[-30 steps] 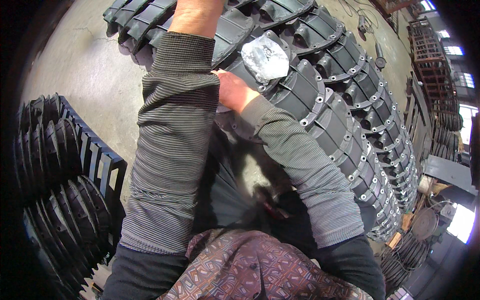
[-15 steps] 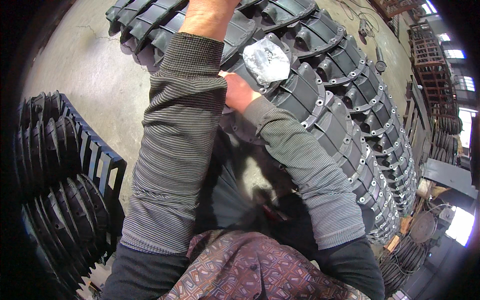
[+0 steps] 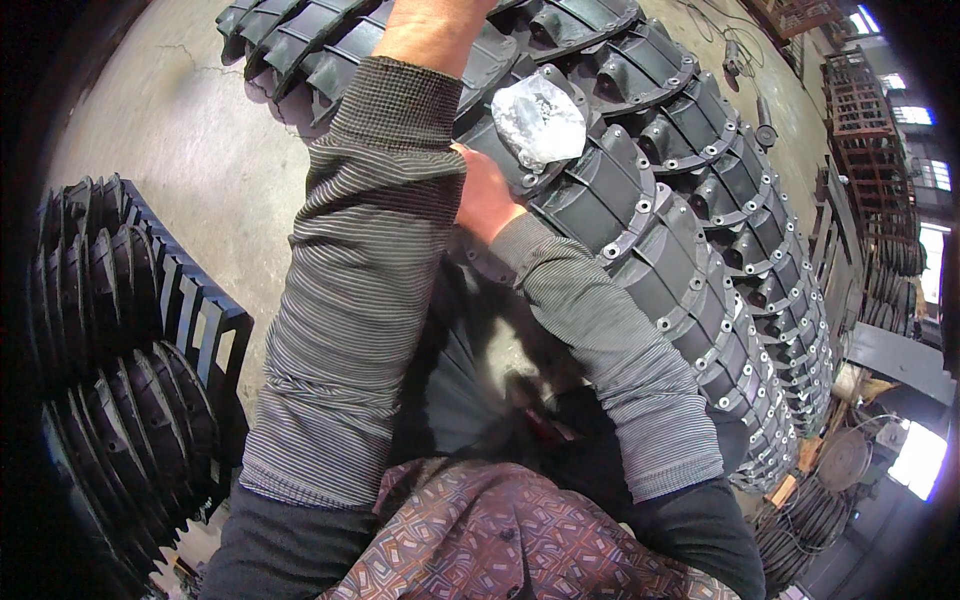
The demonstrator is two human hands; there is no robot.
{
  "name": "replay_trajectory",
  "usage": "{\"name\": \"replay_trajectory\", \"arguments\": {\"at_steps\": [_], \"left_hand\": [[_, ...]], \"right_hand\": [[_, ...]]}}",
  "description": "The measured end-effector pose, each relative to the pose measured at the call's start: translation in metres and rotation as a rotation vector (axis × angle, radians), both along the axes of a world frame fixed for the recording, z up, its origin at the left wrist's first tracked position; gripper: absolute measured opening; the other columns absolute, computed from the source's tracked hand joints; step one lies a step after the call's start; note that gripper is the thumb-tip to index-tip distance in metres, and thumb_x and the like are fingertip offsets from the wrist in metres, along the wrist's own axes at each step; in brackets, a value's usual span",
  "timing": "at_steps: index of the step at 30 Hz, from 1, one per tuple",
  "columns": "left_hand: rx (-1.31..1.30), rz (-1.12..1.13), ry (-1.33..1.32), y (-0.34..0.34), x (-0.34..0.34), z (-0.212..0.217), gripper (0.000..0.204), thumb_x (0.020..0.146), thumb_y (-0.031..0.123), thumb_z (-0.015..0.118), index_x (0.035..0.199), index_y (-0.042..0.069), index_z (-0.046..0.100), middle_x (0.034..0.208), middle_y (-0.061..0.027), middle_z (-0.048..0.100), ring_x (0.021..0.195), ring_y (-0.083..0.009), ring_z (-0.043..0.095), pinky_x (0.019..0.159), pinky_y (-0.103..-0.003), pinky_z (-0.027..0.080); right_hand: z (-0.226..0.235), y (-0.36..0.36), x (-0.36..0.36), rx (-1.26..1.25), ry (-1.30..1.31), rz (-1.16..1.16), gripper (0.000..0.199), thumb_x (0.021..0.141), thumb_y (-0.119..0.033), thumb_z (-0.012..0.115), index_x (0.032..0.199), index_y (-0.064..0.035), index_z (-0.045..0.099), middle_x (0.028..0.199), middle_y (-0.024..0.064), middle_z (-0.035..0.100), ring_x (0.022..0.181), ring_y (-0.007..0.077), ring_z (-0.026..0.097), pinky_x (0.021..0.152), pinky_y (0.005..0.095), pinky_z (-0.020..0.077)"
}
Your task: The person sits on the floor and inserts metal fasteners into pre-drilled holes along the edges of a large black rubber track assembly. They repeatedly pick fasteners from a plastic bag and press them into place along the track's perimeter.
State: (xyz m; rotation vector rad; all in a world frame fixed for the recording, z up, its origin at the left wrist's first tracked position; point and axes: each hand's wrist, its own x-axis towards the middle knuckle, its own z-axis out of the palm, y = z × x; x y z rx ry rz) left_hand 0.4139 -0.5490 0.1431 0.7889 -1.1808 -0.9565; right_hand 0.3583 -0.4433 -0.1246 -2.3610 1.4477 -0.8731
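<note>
Rows of grey cast metal housings (image 3: pixel 640 230) with bolt-hole flanges lie nested on the concrete floor. One near the top has a crumpled clear plastic bag (image 3: pixel 540 120) in its hollow. My right hand (image 3: pixel 487 200) rests against the flange of that housing, and its fingers are hidden behind my left sleeve. My left forearm (image 3: pixel 430 30), in a striped sleeve, reaches up over the housings, and the hand itself lies beyond the top edge of the picture.
A dark rack (image 3: pixel 190 320) at the left holds several black finned discs (image 3: pixel 130 420). Concrete floor (image 3: pixel 190 140) lies between the rack and the housings. Metal crates (image 3: pixel 860 90) and more stacked parts (image 3: pixel 800 520) stand at the right.
Almost nothing: the view shifts slightly, and both arms stay at the housing with the bag.
</note>
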Motion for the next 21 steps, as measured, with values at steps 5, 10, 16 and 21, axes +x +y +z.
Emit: {"name": "replay_trajectory", "arguments": {"at_steps": [5, 10, 16, 21], "left_hand": [[0.004, -0.022, 0.008, -0.002, -0.001, -0.002, 0.032, 0.104, 0.025, 0.061, 0.096, -0.004, 0.072, 0.065, -0.005, 0.067, 0.051, -0.0085, 0.058, 0.049, -0.023, 0.043], [0.023, -0.02, 0.009, 0.001, -0.006, 0.0, 0.032, 0.104, 0.025, 0.06, 0.096, -0.003, 0.072, 0.064, -0.005, 0.067, 0.051, -0.0088, 0.059, 0.047, -0.023, 0.043], [0.031, -0.006, -0.023, 0.007, -0.011, 0.003, 0.032, 0.104, 0.025, 0.06, 0.097, -0.003, 0.072, 0.064, -0.005, 0.066, 0.051, -0.0092, 0.06, 0.046, -0.023, 0.042], [-0.064, -0.058, 0.038, 0.006, -0.005, 0.001, 0.031, 0.104, 0.024, 0.059, 0.099, -0.004, 0.071, 0.067, -0.0062, 0.067, 0.054, -0.009, 0.059, 0.048, -0.024, 0.043]], "right_hand": [[-0.008, -0.004, -0.002, 0.052, -0.113, 0.041, 0.012, 0.091, -0.011, 0.06, 0.089, -0.0026, 0.067, 0.089, 0.019, 0.069, 0.086, 0.0355, 0.072, 0.076, 0.0444, 0.0593], [-0.012, -0.018, -0.013, -0.021, 0.021, 0.256, 0.011, 0.088, -0.01, 0.06, 0.089, -0.0024, 0.067, 0.089, 0.018, 0.068, 0.089, 0.0348, 0.071, 0.079, 0.0432, 0.0588], [-0.004, -0.027, -0.023, -0.073, 0.067, 0.362, 0.012, 0.086, -0.01, 0.06, 0.094, -0.0051, 0.068, 0.092, 0.0148, 0.07, 0.093, 0.0335, 0.071, 0.082, 0.0435, 0.0579], [0.005, -0.037, -0.027, 0.048, 0.053, 0.403, 0.015, 0.088, -0.011, 0.058, 0.096, -0.0079, 0.069, 0.094, 0.0158, 0.072, 0.093, 0.0355, 0.071, 0.082, 0.0452, 0.0574]]}}
